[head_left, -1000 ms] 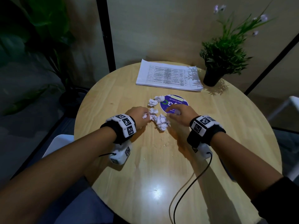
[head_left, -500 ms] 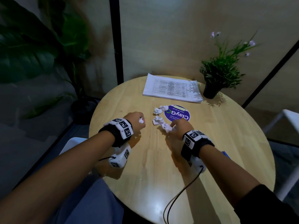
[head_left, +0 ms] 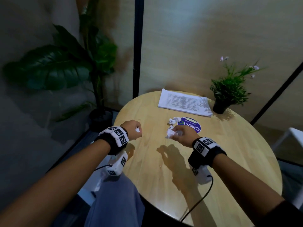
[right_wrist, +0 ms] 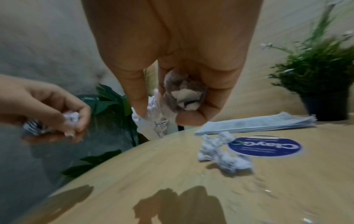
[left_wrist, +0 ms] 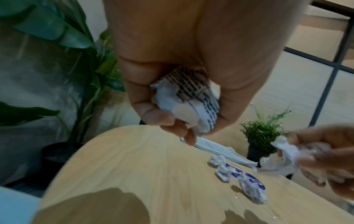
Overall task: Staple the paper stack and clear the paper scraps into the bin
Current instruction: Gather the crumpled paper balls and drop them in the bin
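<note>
Both hands now lifted off the table (head_left: 229,161), each gripping crumpled scraps.
I read "ClayG" on the round sticker (head_left: 191,126); left hand (head_left: 132,131) and right hand (head_left: 184,135) curl around paper scraps (left_wrist: 188,103).

A round wooden table (head_left: 188,169) is seen below the hands, and light is reflected from its pale top, where soft shadows are cast. Beyond the hands, beige panelled walls (head_left: 188,46) are divided by a black vertical post (head_left: 138,46). A large-leaved floor plant (head_left: 68,66) in a dark pot is placed beyond the left hand, against a grey wall. A small potted plant (head_left: 229,90) with pale flowers is set on the table beyond the right hand. A white chair (head_left: 293,136) is partly shown further right.
</note>
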